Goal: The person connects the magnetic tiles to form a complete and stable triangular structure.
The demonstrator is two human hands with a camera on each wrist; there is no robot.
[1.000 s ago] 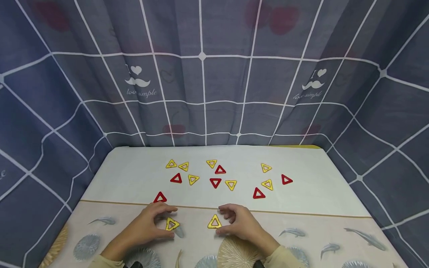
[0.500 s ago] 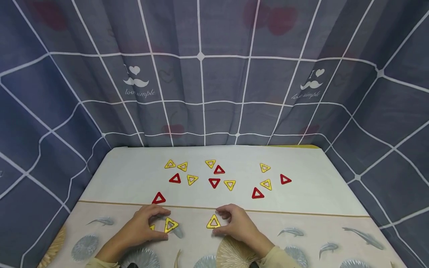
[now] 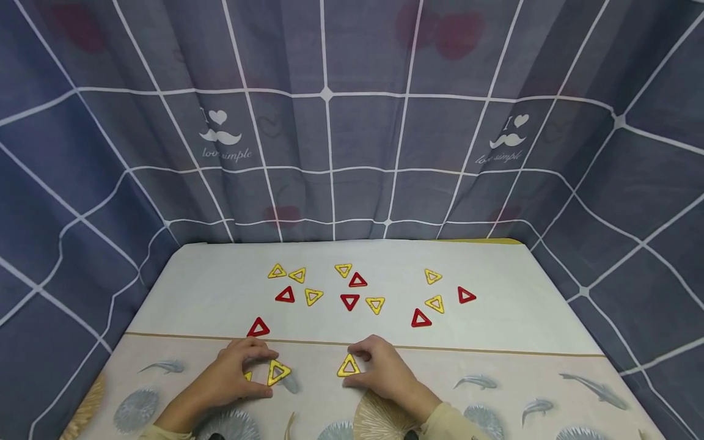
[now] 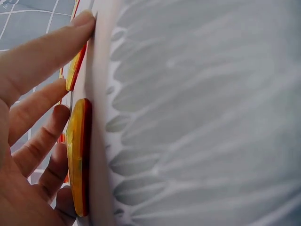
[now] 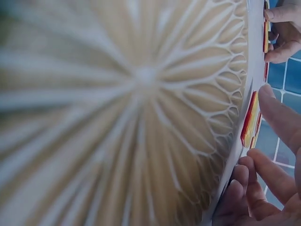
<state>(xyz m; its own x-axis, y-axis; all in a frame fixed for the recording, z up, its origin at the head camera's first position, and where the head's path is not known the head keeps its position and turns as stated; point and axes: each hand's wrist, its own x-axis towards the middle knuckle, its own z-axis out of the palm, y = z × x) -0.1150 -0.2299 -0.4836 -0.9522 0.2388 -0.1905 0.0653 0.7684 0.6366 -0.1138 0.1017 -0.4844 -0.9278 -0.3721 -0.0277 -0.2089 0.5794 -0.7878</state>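
Observation:
Two yellow triangle frames lie on the printed cloth near the person. My left hand (image 3: pixel 225 376) curves its thumb and index finger round the left yellow triangle (image 3: pixel 271 379), their tips at its near and far corners. Deeper inside that hand shows part of another yellow piece (image 4: pixel 79 155), mostly hidden in the head view; its edge looks red from the side. With thumb and index finger, my right hand (image 3: pixel 382 370) holds the right yellow triangle (image 3: pixel 348 373) at its far and near sides. In the right wrist view this triangle (image 5: pixel 250 120) sits between thumb and index fingertip.
On the white part of the table (image 3: pixel 495 330) lie several loose red and yellow triangles, among them a red triangle (image 3: pixel 258 333) just beyond my left hand. A grid-patterned curtain (image 3: pixel 357 134) encloses the back and sides.
My left hand has shifted left, and part of another yellow piece now shows inside it. My right thumb and index finger have drawn closer round their triangle. The scattered triangles keep their arrangement.

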